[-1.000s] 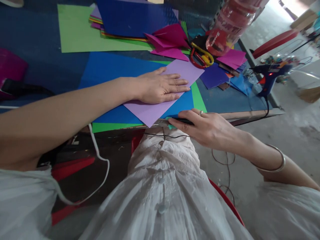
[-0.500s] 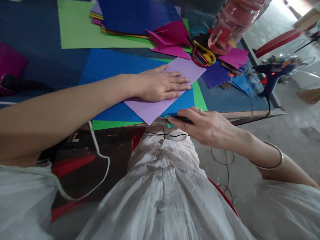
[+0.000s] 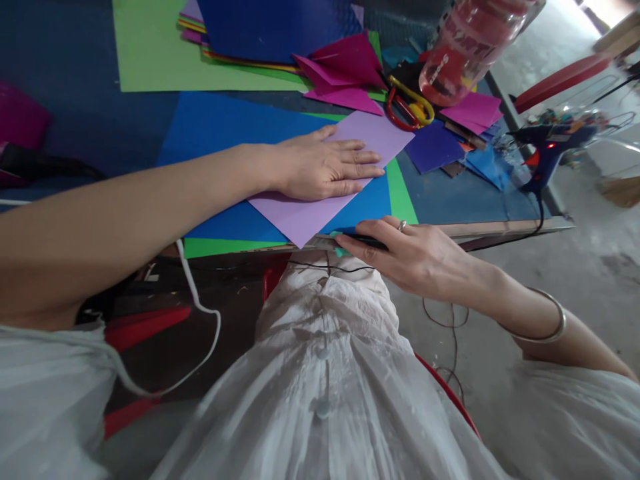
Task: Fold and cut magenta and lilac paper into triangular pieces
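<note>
Blue tabletop: one, in front of me.
Blue sheet: one, lying over a bright green sheet whose margins show at the front and right.
Pale green sheet: one, farther back, under a stack of coloured sheets topped with dark blue.
Lilac sheet: one, set aslant on the blue sheet, directly under my left hand; its near corner reaches the table's front edge, to the left of my right hand.
Pink drink bottle: one, far right.
Left hand: flat, palm down, fingers extended rightward across the lilac sheet.
Right hand: ringed, at the table edge, fingers closed round a black-handled bladed tool; blade near the lilac corner, contact I cannot tell.
Blue glue gun: one, at the table's right edge.
Scissors: red and yellow handles, beside the bottle.
</note>
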A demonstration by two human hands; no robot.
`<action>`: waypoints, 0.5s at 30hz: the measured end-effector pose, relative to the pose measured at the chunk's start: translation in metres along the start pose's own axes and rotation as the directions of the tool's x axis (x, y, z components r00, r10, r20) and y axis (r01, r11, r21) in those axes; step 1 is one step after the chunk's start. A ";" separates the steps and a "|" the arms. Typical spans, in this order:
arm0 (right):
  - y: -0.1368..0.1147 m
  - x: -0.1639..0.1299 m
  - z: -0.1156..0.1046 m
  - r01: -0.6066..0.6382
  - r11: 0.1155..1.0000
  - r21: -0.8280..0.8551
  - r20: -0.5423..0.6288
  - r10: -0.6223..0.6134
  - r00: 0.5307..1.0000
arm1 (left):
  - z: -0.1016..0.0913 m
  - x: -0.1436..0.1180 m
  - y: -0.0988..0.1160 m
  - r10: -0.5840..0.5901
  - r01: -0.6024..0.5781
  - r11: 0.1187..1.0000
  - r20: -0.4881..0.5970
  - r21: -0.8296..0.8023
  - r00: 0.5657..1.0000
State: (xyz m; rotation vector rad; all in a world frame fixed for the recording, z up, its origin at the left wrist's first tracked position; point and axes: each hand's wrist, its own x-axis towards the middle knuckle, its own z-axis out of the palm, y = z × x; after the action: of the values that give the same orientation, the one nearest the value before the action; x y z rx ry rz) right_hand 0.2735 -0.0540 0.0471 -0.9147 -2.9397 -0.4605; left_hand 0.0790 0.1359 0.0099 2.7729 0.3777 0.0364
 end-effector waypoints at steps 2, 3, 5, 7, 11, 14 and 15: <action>-0.001 -0.001 0.000 -0.014 1.000 -0.001 0.018 0.014 1.000 | 0.000 0.001 0.000 0.006 -0.006 1.000 -0.001 0.005 1.000; -0.001 -0.001 0.000 -0.013 1.000 -0.002 0.026 0.013 1.000 | 0.000 0.001 0.001 0.004 -0.004 1.000 0.003 0.007 1.000; 0.000 0.000 0.000 -0.001 1.000 -0.004 0.038 0.001 0.999 | 0.000 0.001 0.001 -0.016 0.016 1.000 0.015 0.004 1.000; 0.001 0.000 0.001 0.010 1.000 -0.002 0.042 -0.009 0.999 | -0.001 0.001 0.003 -0.047 0.048 0.999 0.027 -0.022 0.999; -0.001 -0.002 0.000 -0.004 1.000 0.016 0.053 0.003 0.999 | -0.002 0.001 0.005 -0.071 0.073 0.996 0.040 -0.049 0.997; -0.008 -0.006 -0.004 0.016 0.999 0.041 0.066 -0.018 0.998 | -0.002 0.001 0.004 -0.053 0.053 0.998 0.043 -0.013 0.998; -0.010 -0.007 -0.006 0.024 0.998 0.057 0.061 -0.028 0.998 | -0.002 0.001 0.004 -0.041 0.040 0.999 0.040 0.007 0.998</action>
State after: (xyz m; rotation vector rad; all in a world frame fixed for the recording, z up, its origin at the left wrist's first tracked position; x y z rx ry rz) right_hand 0.2733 -0.0676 0.0490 -0.9014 -3.0065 -0.3552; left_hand 0.0808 0.1333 0.0136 2.7663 0.4239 -0.0306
